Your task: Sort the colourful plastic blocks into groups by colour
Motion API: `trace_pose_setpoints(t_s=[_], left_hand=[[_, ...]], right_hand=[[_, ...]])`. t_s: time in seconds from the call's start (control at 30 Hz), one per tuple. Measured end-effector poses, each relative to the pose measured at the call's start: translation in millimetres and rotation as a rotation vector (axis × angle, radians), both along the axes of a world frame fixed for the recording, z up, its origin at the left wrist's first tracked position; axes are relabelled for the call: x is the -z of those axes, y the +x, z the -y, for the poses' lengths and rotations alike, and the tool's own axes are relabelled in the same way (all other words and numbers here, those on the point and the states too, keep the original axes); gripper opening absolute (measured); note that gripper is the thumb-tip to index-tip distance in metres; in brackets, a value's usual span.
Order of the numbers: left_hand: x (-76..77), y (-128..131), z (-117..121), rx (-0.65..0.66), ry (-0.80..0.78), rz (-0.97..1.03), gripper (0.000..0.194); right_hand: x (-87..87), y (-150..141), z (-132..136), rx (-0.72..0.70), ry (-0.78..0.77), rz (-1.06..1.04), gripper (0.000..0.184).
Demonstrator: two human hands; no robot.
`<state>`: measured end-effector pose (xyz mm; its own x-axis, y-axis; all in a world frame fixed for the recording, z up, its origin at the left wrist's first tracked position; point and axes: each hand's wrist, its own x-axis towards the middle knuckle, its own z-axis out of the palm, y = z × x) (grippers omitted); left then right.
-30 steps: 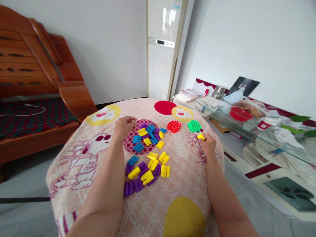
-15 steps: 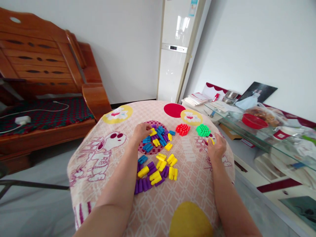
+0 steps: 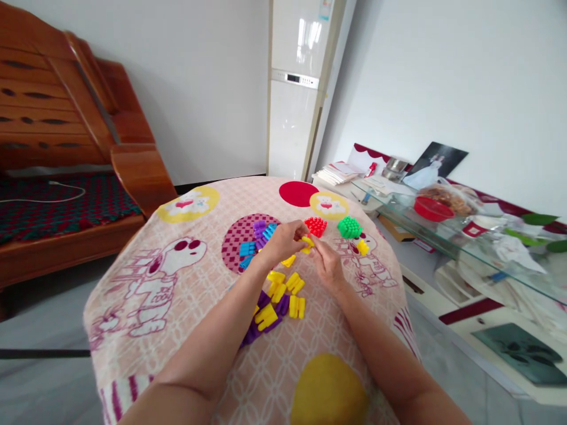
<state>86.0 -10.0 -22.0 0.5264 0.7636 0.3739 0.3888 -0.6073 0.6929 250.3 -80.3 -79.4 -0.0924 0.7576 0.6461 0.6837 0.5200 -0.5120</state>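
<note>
My left hand (image 3: 286,241) pinches a yellow plastic building block (image 3: 307,242) over the middle of the table. The fingers of my right hand (image 3: 328,263) close on the same block from the right. Just behind them is a cluster of red blocks (image 3: 316,226), and a green cluster (image 3: 349,227) sits farther right. A single yellow block (image 3: 363,248) lies in front of the green ones. Under my left wrist and forearm, partly hidden, are loose yellow blocks (image 3: 297,307), purple blocks (image 3: 260,228) and blue blocks (image 3: 247,249).
A patterned cloth (image 3: 177,366) covers the round table. To the right stands a glass-topped cabinet (image 3: 398,219) with a red bowl (image 3: 433,209), papers and bags. A wooden bench (image 3: 137,168) is at the left, and a tall white air conditioner (image 3: 292,124) stands behind.
My left hand has moved right from the pile with a yellow block. My right hand has let go of another yellow block near the green cluster and come left to meet it.
</note>
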Motion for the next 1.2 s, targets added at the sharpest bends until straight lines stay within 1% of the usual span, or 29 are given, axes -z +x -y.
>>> trace_pose_setpoints(t_s=[0.13, 0.23, 0.33, 0.4, 0.47, 0.57, 0.6, 0.67, 0.77, 0.83, 0.87, 0.93, 1.0, 1.07, 1.2], left_hand=[[7.1, 3.3, -0.3, 0.053, -0.088, 0.07, 0.041], [9.2, 3.0, -0.5, 0.093, -0.142, 0.126, 0.042], [11.7, 4.6, 0.3, 0.103, -0.121, 0.151, 0.039], [13.5, 6.7, 1.6, 0.097, -0.09, 0.141, 0.038], [14.4, 8.7, 2.9, 0.087, -0.074, 0.121, 0.038], [11.5, 7.6, 2.4, 0.062, -0.068, 0.102, 0.035], [9.2, 5.1, 0.9, 0.052, -0.065, 0.104, 0.034], [3.0, -3.9, -4.1, 0.018, -0.048, 0.111, 0.032], [-5.2, -25.1, -15.0, -0.099, -0.023, 0.123, 0.033], [-7.6, -40.4, -22.0, -0.184, -0.036, 0.147, 0.035], [-7.8, -47.4, -24.8, -0.215, -0.054, 0.162, 0.036], [-7.6, -58.8, -28.6, -0.257, -0.095, 0.191, 0.038], [-7.6, -67.0, -30.5, -0.286, -0.133, 0.223, 0.039], [-8.3, -72.5, -31.3, -0.306, -0.17, 0.258, 0.039], [-9.3, -80.3, -33.4, -0.337, -0.214, 0.272, 0.038]], right_hand=[[-4.0, 8.0, 0.4, 0.031, -0.048, -0.147, 0.033], [-5.1, 11.7, -0.2, 0.01, -0.164, -0.307, 0.028], [-3.8, 15.1, -0.2, -0.064, -0.322, -0.464, 0.03], [-2.9, 15.8, 0.7, -0.129, -0.409, -0.503, 0.033], [-2.8, 15.2, 1.5, -0.167, -0.457, -0.498, 0.032], [-4.5, 18.1, -0.3, -0.127, -0.433, -0.465, 0.022], [-5.2, 22.2, -1.9, -0.083, -0.4, -0.462, 0.02], [-6.4, 37.3, -5.9, 0.063, -0.284, -0.506, 0.021], [-6.0, 75.0, -9.1, 0.378, -0.019, -0.652, 0.029], [-4.0, 103.4, -7.0, 0.602, 0.142, -0.669, 0.029], [-2.6, 116.4, -4.9, 0.714, 0.188, -0.648, 0.027], [1.0, 137.4, 0.1, 0.908, 0.193, -0.6, 0.023], [5.2, 151.0, 4.0, 1.018, 0.128, -0.566, 0.02], [9.7, 159.0, 5.9, 1.056, 0.051, -0.522, 0.018], [18.1, 168.6, 6.0, 1.052, -0.108, -0.374, 0.02]])
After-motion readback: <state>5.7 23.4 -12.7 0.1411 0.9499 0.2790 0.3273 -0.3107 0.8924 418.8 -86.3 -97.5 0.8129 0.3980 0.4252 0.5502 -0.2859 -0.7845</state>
